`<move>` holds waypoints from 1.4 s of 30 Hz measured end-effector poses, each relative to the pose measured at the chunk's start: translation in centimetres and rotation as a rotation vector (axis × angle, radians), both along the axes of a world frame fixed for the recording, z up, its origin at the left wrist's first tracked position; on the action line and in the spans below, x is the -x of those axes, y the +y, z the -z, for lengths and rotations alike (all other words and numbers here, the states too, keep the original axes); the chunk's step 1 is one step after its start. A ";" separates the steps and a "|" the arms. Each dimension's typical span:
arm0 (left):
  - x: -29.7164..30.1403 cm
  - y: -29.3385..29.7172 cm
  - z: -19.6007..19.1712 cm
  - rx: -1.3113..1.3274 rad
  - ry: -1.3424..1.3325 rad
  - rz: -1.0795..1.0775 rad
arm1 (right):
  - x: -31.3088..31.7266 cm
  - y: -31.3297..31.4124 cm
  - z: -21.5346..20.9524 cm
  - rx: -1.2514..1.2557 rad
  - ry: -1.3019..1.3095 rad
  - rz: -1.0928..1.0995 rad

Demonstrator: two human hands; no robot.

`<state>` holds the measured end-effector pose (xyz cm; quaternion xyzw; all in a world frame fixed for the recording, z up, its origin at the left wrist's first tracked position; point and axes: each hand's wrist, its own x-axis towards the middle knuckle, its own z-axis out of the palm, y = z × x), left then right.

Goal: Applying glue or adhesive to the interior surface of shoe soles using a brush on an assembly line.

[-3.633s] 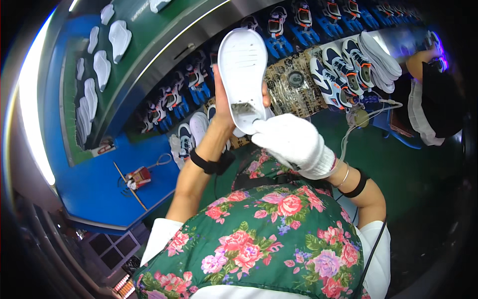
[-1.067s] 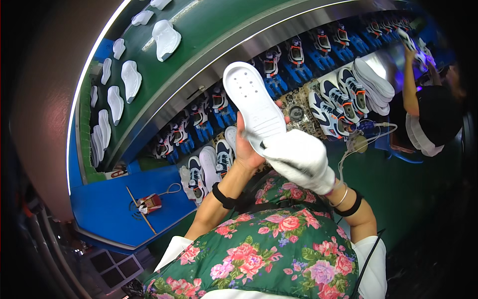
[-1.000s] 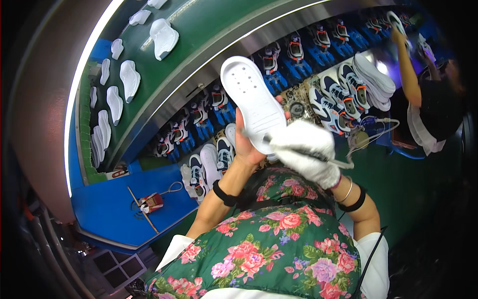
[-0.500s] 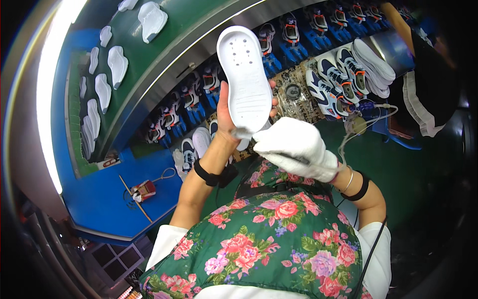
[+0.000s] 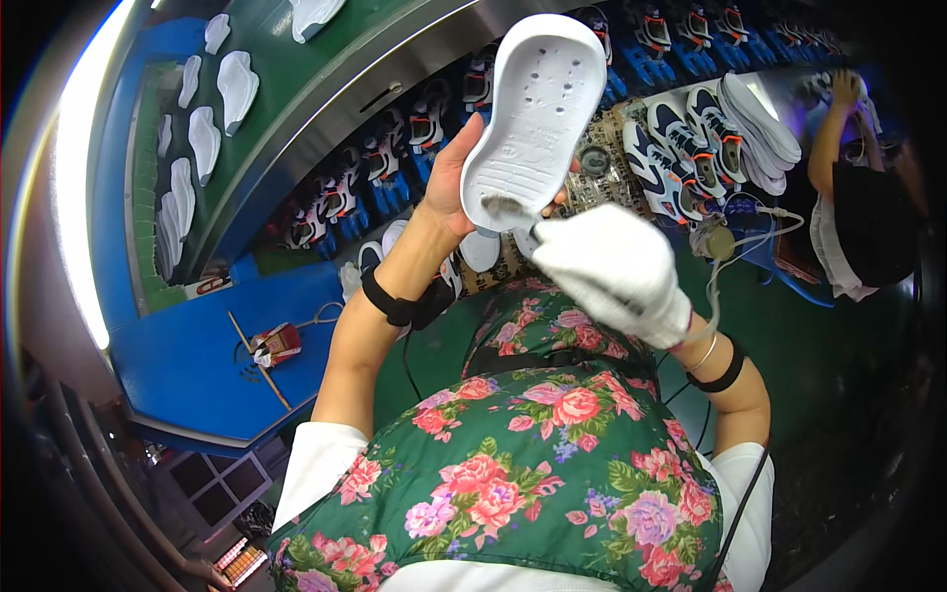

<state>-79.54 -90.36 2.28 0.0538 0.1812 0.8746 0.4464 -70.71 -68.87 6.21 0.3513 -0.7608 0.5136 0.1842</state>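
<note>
Bare, my left hand (image 5: 454, 185) grips a white shoe sole (image 5: 538, 113) by its sides, with the hollow inner face toward me and the heel end lowest. Small holes dot the toe half, and ridges cross the heel half. My right hand (image 5: 619, 274), in a white glove, is closed round what looks like a small brush (image 5: 507, 209). Its blurred greyish head lies against the inside of the heel, and most of its handle is hidden by the glove. Below the held sole, further pale soles (image 5: 480, 250) are partly covered by my hands.
Shoe uppers on blue stands (image 5: 385, 163) line the far side. Sneakers (image 5: 681, 153) and stacked white soles (image 5: 758, 133) lie right of my hands. Another person (image 5: 868, 217) works at far right. Soles rest on a green belt (image 5: 286, 79); a blue table (image 5: 187, 360) stands left.
The sole has moved up and to the right and now leans rightward at the toe. My right hand has shifted right, and the brush head is now farther inside the heel.
</note>
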 end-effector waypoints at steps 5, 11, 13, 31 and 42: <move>-0.3 0.3 0.1 0.006 -0.221 -0.070 | -0.3 0.2 -0.1 0.142 -0.300 -0.013; -2.6 0.3 0.7 0.207 -0.211 -0.268 | 0.1 0.8 0.4 0.541 -0.946 -0.085; -3.8 0.6 0.9 0.281 -0.206 -0.275 | 1.4 1.3 0.2 0.362 -0.609 0.034; 12.4 -3.3 -9.2 -0.186 0.170 -0.512 | 0.8 7.7 2.2 0.991 -1.040 0.076; 6.3 -1.9 1.7 0.445 0.175 -0.435 | -0.1 8.0 8.2 1.237 -1.230 0.066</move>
